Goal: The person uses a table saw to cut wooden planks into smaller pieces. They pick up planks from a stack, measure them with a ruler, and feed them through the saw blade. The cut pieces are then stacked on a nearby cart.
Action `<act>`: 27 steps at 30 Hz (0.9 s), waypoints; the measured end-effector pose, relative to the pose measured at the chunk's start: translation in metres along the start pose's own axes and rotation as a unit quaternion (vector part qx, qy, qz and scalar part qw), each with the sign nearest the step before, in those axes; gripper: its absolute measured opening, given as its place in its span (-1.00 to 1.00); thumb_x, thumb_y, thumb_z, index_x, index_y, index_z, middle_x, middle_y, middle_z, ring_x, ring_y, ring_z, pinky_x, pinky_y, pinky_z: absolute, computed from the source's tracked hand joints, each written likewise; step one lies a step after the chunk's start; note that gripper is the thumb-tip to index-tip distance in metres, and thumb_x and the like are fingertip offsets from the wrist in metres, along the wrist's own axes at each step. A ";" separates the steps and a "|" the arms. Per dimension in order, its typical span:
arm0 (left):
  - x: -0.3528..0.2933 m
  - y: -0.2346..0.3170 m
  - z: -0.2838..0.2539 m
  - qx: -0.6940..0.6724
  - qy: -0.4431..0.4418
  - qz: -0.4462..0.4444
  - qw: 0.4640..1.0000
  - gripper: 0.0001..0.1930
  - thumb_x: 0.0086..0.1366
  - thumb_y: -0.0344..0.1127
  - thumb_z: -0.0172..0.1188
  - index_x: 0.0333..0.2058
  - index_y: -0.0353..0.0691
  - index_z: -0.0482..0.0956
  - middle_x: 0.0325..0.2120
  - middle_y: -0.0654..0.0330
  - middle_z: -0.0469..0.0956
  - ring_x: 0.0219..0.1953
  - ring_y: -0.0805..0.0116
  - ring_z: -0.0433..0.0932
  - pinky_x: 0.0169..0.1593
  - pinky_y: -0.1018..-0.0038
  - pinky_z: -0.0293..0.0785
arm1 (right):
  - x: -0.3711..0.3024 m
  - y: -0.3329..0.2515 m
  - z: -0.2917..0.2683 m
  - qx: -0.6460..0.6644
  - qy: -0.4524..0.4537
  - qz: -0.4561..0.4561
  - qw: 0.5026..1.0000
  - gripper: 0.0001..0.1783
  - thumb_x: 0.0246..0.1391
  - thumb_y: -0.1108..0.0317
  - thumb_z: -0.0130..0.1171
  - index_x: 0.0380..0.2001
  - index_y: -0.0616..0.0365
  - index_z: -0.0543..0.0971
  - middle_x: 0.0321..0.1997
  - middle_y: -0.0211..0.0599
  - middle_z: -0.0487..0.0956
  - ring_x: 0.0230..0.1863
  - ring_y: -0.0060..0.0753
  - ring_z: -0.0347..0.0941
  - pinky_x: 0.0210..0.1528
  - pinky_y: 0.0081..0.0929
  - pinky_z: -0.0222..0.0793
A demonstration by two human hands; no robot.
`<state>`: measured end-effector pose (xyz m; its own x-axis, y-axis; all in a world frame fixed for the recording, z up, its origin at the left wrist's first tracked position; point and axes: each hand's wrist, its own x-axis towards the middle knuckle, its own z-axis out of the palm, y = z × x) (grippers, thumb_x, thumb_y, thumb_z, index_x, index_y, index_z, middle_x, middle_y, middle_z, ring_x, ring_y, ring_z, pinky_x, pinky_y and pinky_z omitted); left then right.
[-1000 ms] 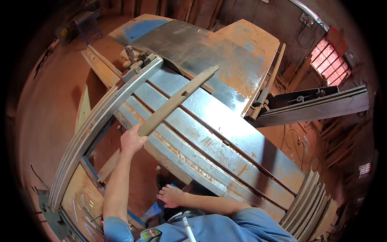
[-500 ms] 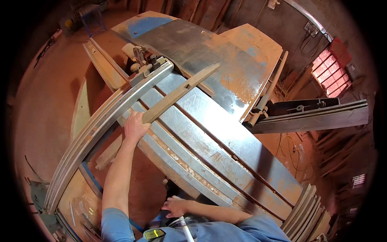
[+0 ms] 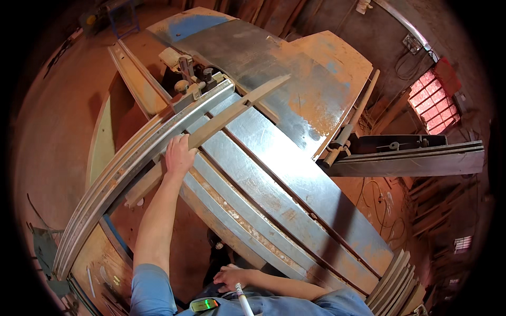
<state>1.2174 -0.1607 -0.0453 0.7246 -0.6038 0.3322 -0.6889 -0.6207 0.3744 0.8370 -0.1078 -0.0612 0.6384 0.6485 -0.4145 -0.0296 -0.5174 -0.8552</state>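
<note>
My left hand (image 3: 180,154) is closed around a long, notched wooden strip (image 3: 220,120), with the fingers over its top. The strip lies slantwise across the slotted metal sliding table (image 3: 253,179) of a large saw, close beside the aluminium fence (image 3: 153,139). Its far end rests over the main saw table (image 3: 232,45). On the other side of my wrist a length of wood (image 3: 146,185) shows, seemingly the same strip. Low in front of my body, my right hand (image 3: 230,276) hangs with loosely bent fingers. Nothing shows in it.
Several curved wooden pieces (image 3: 392,284) stand stacked at the lower right. Clamps and knobs (image 3: 192,79) sit by the fence's far end. A metal beam (image 3: 411,163) juts out on the right. At the lower edge a cigarette (image 3: 242,300) sticks into view.
My left hand has shifted slightly away from me with the wooden strip, bringing it nearer the fence. My right hand has stayed low near my body, its fingers a little more bent.
</note>
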 end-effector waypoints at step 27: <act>0.020 -0.026 -0.058 0.153 -0.074 -0.095 0.981 -0.01 -0.03 0.00 0.53 0.31 -0.25 0.22 0.27 -0.02 0.24 0.32 -0.02 0.19 0.35 0.03 0.14 | 0.005 0.013 -0.001 0.045 -0.027 -0.028 0.998 -0.39 0.21 -0.04 0.15 0.18 0.15 0.52 0.32 -0.17 0.47 0.30 -0.06 0.29 0.30 -0.11 0.15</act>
<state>1.2504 -0.1275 0.0019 0.8451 -0.5148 0.1442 -0.5321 -0.8363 0.1321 0.8406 -0.1123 -0.0744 0.5982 0.7054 -0.3803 -0.0664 -0.4293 -0.9007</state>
